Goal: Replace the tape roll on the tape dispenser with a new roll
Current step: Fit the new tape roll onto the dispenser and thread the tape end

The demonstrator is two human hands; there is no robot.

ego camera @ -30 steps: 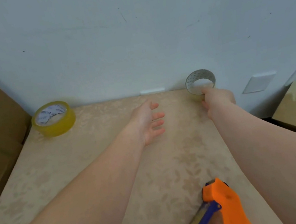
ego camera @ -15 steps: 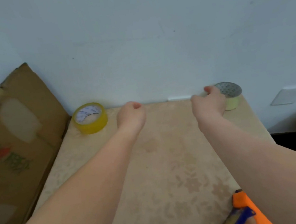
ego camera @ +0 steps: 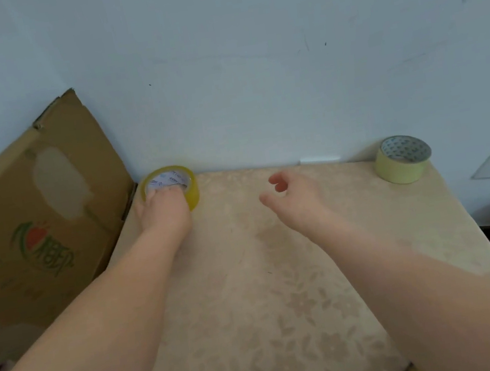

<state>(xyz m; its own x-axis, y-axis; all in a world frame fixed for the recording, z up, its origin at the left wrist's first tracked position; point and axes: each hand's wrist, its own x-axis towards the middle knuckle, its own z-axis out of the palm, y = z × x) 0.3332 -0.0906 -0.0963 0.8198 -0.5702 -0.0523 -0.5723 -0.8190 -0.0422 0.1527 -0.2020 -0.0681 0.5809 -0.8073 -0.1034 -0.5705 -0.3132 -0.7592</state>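
My left hand [ego camera: 166, 208] is on the yellow tape roll [ego camera: 171, 187] at about 10 o'clock on the table [ego camera: 251, 279], far-left corner, just beside the cardboard box [ego camera: 36, 222] and close to the wall [ego camera: 250, 57]. Fingertips [ego camera: 160, 192] lie over the near rim and the core hole; thumb hidden, so I can't tell if the grip has closed on the roll or just rests on top. Roll lies flat, hole facing up, so its axis is vertical; it looks seated on the table, not lifted.

My right hand [ego camera: 294, 192] floats at mid-table around 12 o'clock, fingers loosely spread and curled, holding nothing. The pale tape roll [ego camera: 402, 159] sits flat at the far-right corner, about 2 o'clock, well apart from both hands.

Key relation: the yellow roll is directly under the left hand, well to the left of the right one. So the left hand is the one to pick. My read: this is the fetch-new-roll step, early to middle of the task. The dispenser isn't in view; it probably lies toward 6 o'clock, below the frame. The next move needs fingers hooked in the core and a pull toward me. Risk: the roll could slide against the box.
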